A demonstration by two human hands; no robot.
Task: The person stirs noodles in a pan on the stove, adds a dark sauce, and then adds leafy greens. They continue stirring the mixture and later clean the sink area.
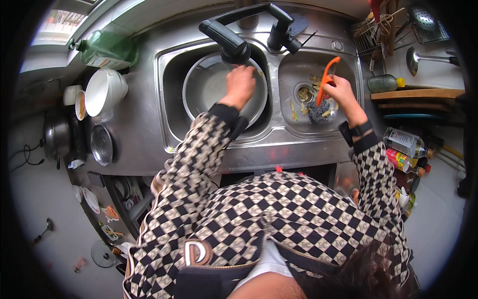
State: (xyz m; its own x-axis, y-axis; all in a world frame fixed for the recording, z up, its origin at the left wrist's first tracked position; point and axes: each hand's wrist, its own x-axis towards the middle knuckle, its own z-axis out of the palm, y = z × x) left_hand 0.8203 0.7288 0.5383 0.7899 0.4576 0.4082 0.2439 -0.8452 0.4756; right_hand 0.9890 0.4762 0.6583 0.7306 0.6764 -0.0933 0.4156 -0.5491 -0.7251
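Observation:
My left hand [241,85] is just below the black faucet head [234,50], over a large round metal basin [209,89] in the left sink bowl. Its fingers are bent and partly hidden, so whether they hold anything is unclear. Between the fingers of my right hand [340,91] is an orange tool [323,84], which looks like a peeler, held above the right sink bowl [295,69]. Beneath that hand lie a grey scouring pad [319,111] and pale peelings [292,108]. More scraps sit in the drain strainer [304,94].
Stacked white bowls [102,93], a green pump bottle [108,48] and a metal dish [101,145] stand left of the sink. On the right are a capped bottle [384,83], cutting boards [414,93], a ladle [412,61] and several bottles [405,142].

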